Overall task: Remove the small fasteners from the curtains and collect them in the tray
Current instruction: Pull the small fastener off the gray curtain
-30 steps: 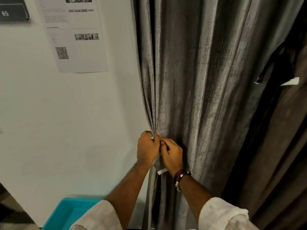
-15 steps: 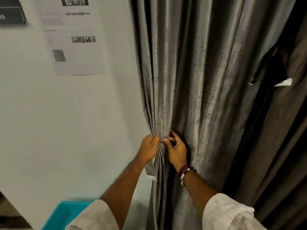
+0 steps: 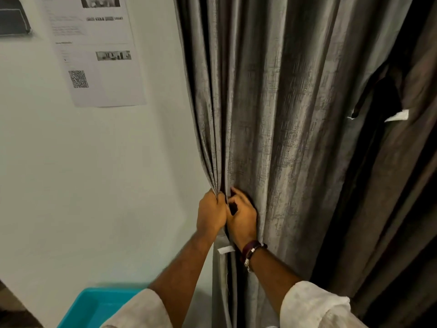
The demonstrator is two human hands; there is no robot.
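Note:
A grey textured curtain (image 3: pixel 279 119) hangs in folds down the middle of the view. My left hand (image 3: pixel 211 213) grips a bunch of its left-edge folds. My right hand (image 3: pixel 242 217) sits right beside it, fingers curled into the fabric at the same spot. No fastener shows between the hands; the fingers and folds hide that spot. A small white tag (image 3: pixel 225 249) sticks out of the curtain edge just below my hands. A turquoise tray (image 3: pixel 94 304) lies at the bottom left, partly behind my left sleeve.
A white wall (image 3: pixel 94 185) fills the left side, with a printed sheet bearing a QR code (image 3: pixel 97 55) taped to it. A darker brown curtain (image 3: pixel 406 185) hangs at the right with a white tag (image 3: pixel 397 115) on it.
My right hand has closed in against my left hand and curled into the curtain folds. The view has dipped slightly, so the sheet on the wall sits higher.

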